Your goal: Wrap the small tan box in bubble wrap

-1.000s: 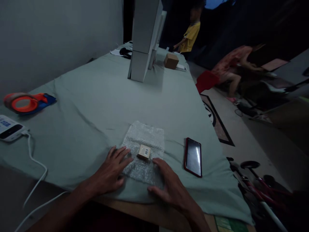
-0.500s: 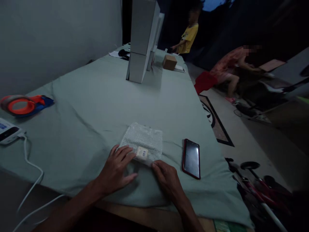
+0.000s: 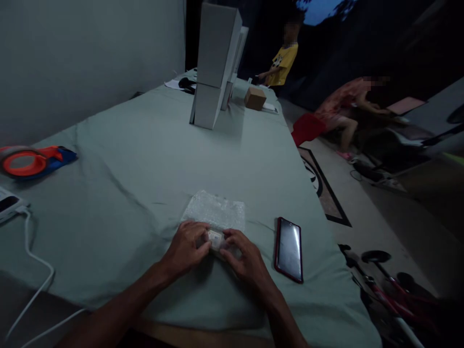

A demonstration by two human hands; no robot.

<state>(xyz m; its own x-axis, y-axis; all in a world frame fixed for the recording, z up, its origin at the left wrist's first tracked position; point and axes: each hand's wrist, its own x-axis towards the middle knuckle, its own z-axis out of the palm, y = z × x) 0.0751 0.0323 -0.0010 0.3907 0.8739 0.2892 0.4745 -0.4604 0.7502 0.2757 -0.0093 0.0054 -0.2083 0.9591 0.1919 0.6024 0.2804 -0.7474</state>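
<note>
A sheet of bubble wrap [image 3: 215,211] lies on the green cloth of the table [image 3: 152,145], its near part folded up over a small labelled box [image 3: 214,237]. My left hand [image 3: 186,247] pinches the wrap and the box from the left. My right hand [image 3: 243,256] pinches them from the right. Both hands have their fingers curled round the wrapped box, and the fingertips nearly meet over it.
A phone [image 3: 289,249] in a red case lies just right of my right hand. An orange tape dispenser [image 3: 29,162] and a white device with a cable [image 3: 25,222] are far left. White boxes [image 3: 213,67] and a brown box [image 3: 255,98] stand at the back. Two other people are beyond the table.
My hands went from lying flat on the wrap to folding its near edge over the box and closing on it. The visible wrap is shorter.
</note>
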